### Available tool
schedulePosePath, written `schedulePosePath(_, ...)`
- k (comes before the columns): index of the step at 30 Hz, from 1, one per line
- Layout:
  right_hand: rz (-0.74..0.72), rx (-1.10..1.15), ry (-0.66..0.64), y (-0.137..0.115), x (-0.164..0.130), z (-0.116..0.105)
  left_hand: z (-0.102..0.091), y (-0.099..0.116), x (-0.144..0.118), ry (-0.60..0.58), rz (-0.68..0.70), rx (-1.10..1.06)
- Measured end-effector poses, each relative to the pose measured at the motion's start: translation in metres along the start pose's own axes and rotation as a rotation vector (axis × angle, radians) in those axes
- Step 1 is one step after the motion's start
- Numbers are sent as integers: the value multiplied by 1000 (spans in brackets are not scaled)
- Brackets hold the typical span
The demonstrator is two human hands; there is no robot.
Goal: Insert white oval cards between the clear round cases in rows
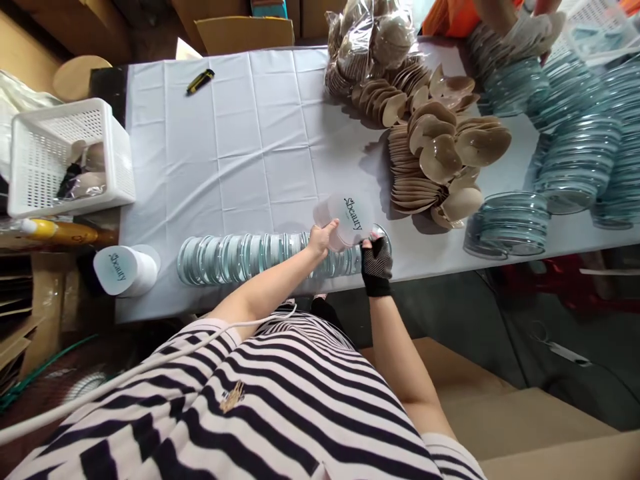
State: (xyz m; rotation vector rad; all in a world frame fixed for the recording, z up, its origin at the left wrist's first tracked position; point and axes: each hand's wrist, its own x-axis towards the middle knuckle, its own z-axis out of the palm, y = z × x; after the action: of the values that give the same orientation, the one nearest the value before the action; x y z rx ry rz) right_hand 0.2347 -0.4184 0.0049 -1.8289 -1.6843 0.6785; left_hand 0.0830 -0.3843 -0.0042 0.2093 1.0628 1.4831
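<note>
Near the counter's front edge, a translucent lid printed "beauty" [347, 219] is pinched at its rim by the bare left hand [321, 239], tilted up so its printed face shows. Just beside it, the right hand [376, 261], in a black fingerless glove, closes its fingertips on a clear round case [380, 235] at the end of a long row of clear cases [250, 257] lying along that edge, within easy reach. Farther back, a heap of beige sponge puffs [440, 160] sits toward the right. Stacks of bluish cases [575, 153] crowd the right end. A white basket [65, 157] stands off the left edge.
</note>
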Motion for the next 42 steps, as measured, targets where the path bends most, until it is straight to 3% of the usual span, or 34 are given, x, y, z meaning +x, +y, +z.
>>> schedulePosePath(1, -41, 6, 97, -6, 7, -2, -4, 2, -4, -23, 12, 13)
schedulePosePath(3, -99, 20, 150, -21, 15, -1, -13, 10, -12, -25, 23, 24)
schedulePosePath(6, -199, 78, 129, -49, 9, 16, -30, 24, -20, 32, 26, 27)
schedulePosePath(8, -116, 135, 62, -64, -6, 29, -40, 34, -20, 45, -2, 10)
schedulePosePath(12, 243, 3, 16, -62, -64, 27, -52, 50, -9, 67, -120, -99)
schedulePosePath(14, 277, -191, -16, -48, -104, 16, -56, 56, -1, 132, -184, -147)
schedulePosePath(18, 200, -469, -285, -31, -158, 12, -58, 58, 6, 163, -241, -191)
schedulePosePath(22, 194, -624, -349, -46, -142, 25, -59, 57, 3, 124, -220, -187)
schedulePosePath(27, 114, -703, -395, -61, -129, 12, -60, 57, 4, 150, -185, -185)
schedulePosePath(31, 75, -669, -489, -60, -126, 24, -61, 56, 5, 155, -171, -184)
schedulePosePath(36, 151, -565, -546, -63, -92, 53, -60, 56, 4, 196, -170, -150)
schedulePosePath(42, 110, -505, -509, -64, -91, 50, -61, 55, 3, 185, -145, -132)
